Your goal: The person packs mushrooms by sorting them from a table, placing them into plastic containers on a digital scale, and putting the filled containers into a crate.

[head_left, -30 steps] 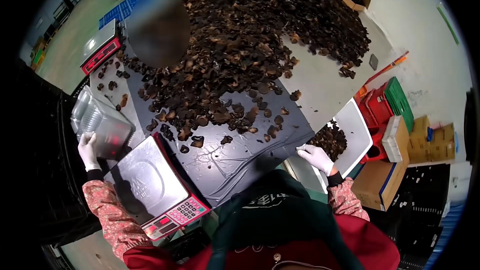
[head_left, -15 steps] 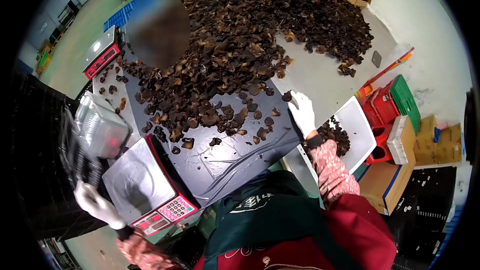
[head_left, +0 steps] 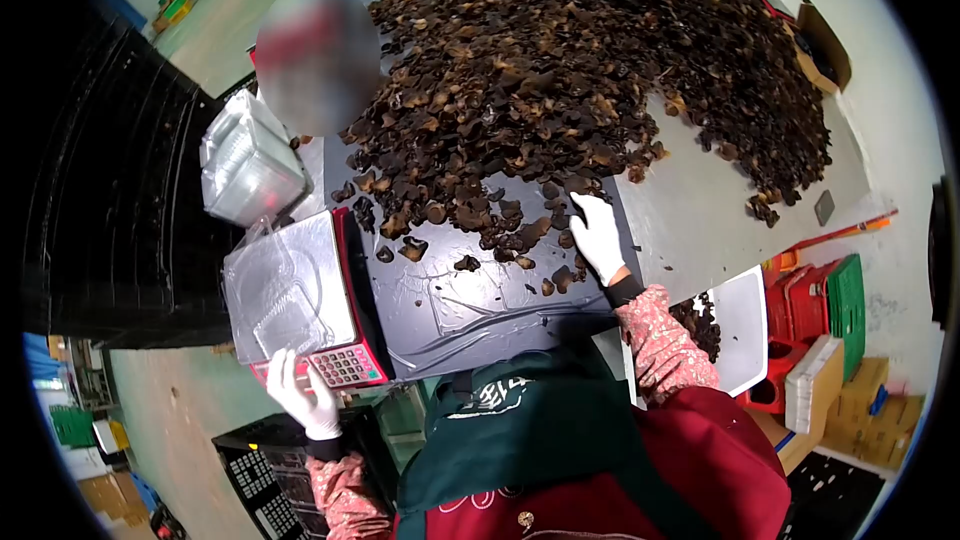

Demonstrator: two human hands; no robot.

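My left hand (head_left: 305,402), in a white glove, is beside the front edge of the red scale (head_left: 343,366), its fingers spread and open. On the scale's metal plate lies a clear plastic container (head_left: 290,305); whether my fingertips touch its near edge I cannot tell. My right hand (head_left: 598,238), also in a white glove, reaches to the near edge of a large heap of dark wood ear mushrooms (head_left: 540,80). Its fingers are stretched out, fingertips at a few loose pieces, and I see nothing held in them.
A stack of clear plastic containers (head_left: 250,165) stands behind the scale. On the right are a white tub (head_left: 742,335) with mushroom pieces inside, red crates (head_left: 800,305), a green crate (head_left: 846,310) and cardboard boxes (head_left: 870,415). Black crates (head_left: 285,475) stand below the table's front.
My left hand has moved right, from the scale's left side to its front; the clear container it carried now lies on the plate. My right hand has shifted onto the heap's edge. The view has turned left.
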